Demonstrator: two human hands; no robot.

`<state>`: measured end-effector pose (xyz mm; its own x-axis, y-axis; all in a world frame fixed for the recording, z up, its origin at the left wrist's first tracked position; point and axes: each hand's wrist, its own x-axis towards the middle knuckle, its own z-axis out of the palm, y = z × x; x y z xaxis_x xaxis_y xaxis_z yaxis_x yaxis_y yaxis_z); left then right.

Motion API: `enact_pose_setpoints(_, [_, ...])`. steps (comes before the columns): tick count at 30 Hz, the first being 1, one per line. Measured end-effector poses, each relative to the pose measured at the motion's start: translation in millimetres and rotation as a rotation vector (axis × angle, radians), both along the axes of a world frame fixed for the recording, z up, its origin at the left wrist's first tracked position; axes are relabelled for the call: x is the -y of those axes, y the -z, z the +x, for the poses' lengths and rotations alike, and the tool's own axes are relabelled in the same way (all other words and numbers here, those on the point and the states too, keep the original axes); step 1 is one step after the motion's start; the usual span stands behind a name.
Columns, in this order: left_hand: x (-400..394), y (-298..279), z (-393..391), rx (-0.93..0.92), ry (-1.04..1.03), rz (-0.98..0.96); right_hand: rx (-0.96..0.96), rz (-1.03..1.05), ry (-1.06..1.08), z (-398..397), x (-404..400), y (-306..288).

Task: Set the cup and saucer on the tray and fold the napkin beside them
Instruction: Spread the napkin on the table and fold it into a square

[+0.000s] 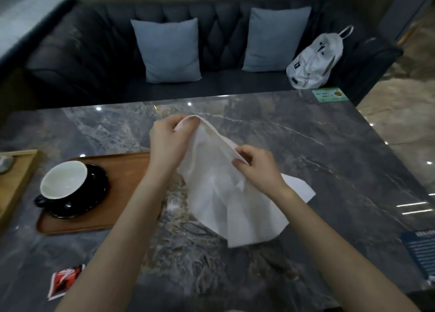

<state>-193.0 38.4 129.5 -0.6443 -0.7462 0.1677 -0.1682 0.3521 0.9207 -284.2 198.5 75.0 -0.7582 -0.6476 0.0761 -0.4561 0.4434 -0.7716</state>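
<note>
White napkin, limp and light (likely thin paper), hangs pinched along its top edge by both hands: left hand, right hand.

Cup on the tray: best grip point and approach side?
Take the cup by its black handle, which sticks out toward the near-left tray corner. Come from the near-left, low; the saucer rim blocks the right side.
</note>
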Motion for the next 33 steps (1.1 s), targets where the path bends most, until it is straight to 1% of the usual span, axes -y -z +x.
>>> enact_pose_setpoints(4, [8.9,-16.1,11.6,-0.069,-0.075,0.009,-0.025,0.15,0.009,-5.1,-6.8,5.0])
enact_pose_setpoints(6, [13.7,-20.1,19.8,-0.089,-0.113,0.016,-0.009,0.152,0.042,-9.2,-11.7,7.7])
enact_pose_setpoints(8, [18.7,-20.8,27.8,-0.084,-0.137,0.03,0.074,0.067,0.101,-15.2,-14.4,8.2])
enact_pose_setpoints(11, [21.4,-18.7,37.0,-0.085,-0.161,0.142,0.227,-0.104,0.181,-22.6,-14.6,0.4])
enact_pose_setpoints(13, [20.2,-19.4,42.3,-0.032,-0.133,0.217,0.267,-0.115,0.182,-25.4,-15.2,-9.4])
enact_pose_setpoints(16, [17.1,-24.8,47.6,0.067,-0.02,0.291,0.351,-0.086,0.078,-26.0,-18.2,-29.8])
enact_pose_setpoints(18, [16.6,-28.6,48.8,0.142,0.049,0.301,0.477,-0.071,-0.035,-25.0,-21.3,-45.3])
enact_pose_setpoints(22, [16.1,-32.6,47.9,0.171,0.154,0.331,0.756,-0.051,-0.232,-21.0,-24.6,-77.8])
enact_pose_setpoints(24, [12.3,-37.7,48.2,0.21,0.245,0.378,0.826,-0.077,-0.335,-17.8,-26.3,-89.4])
enact_pose_setpoints(26, [8.7,-43.1,47.5,0.232,0.379,0.449,0.893,-0.139,-0.409,-12.2,-27.7,-102.0])
enact_pose_setpoints(28, [5.5,-44.9,44.7,0.18,0.454,0.507,0.934,-0.26,-0.441,-9.5,-28.2,-111.1])
enact_pose_setpoints(29, [4.2,-44.3,43.5,0.148,0.422,0.503,0.949,-0.321,-0.434,-10.0,-26.8,-113.6])
enact_pose_setpoints(31, [6.0,-36.4,39.3,0.135,0.308,0.474,0.965,-0.416,-0.314,-15.1,-22.6,-112.2])
enact_pose_setpoints(32, [8.7,-31.2,36.6,0.163,0.275,0.461,0.977,-0.416,-0.233,-18.1,-20.9,-110.5])
enact_pose_setpoints(33, [12.0,-25.5,34.2,0.213,0.274,0.458,1.03,-0.385,-0.185,-25.7,-19.0,-103.6])
